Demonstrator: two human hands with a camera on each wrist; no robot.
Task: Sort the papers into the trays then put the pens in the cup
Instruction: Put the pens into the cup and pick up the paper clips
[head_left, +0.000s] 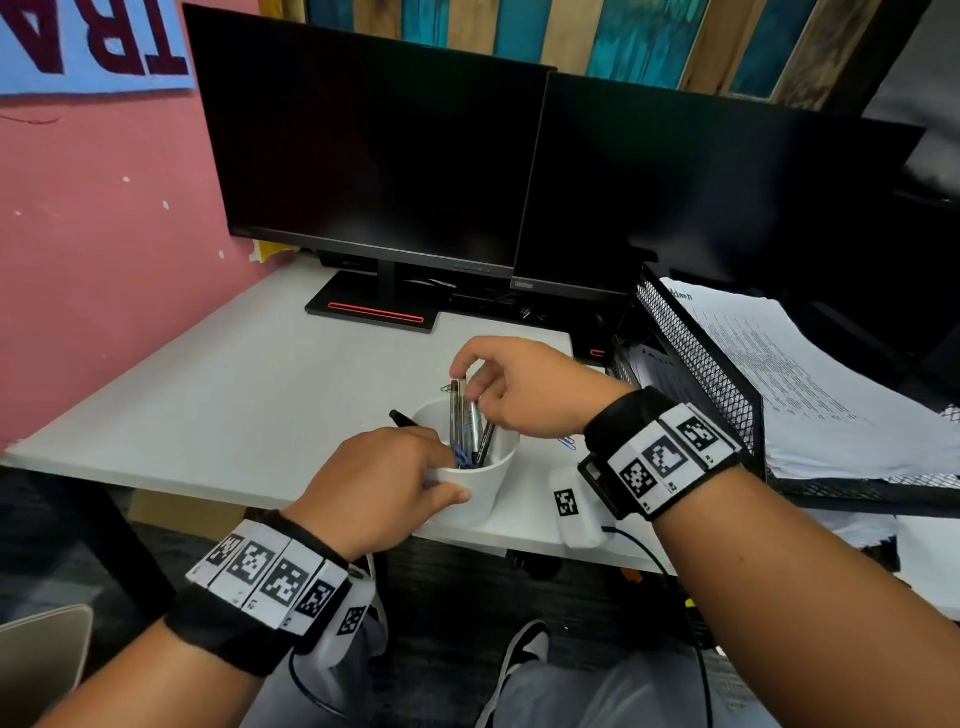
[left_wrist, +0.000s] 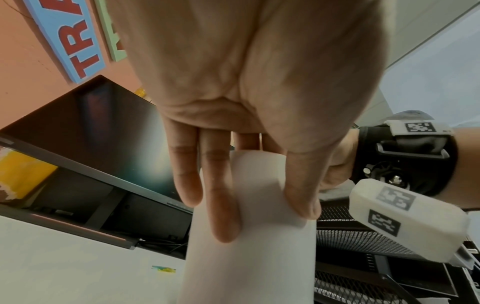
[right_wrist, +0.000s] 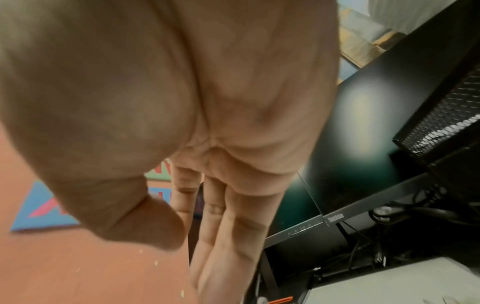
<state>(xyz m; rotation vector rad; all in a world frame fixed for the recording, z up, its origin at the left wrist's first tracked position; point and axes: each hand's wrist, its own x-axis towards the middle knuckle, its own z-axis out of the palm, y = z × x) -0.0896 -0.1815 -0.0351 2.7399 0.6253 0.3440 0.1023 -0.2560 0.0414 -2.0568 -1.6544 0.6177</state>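
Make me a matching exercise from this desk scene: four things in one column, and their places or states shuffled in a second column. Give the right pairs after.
Things:
1. white cup
2. pens
3. papers
4. black marker

Places or states:
A. lying on the desk behind the cup
B. stacked in the black mesh tray
C. gripped at the side by the left hand
D. standing in the cup, tops pinched by the right hand

Pairs: 1-C, 2-D, 3-B, 4-A
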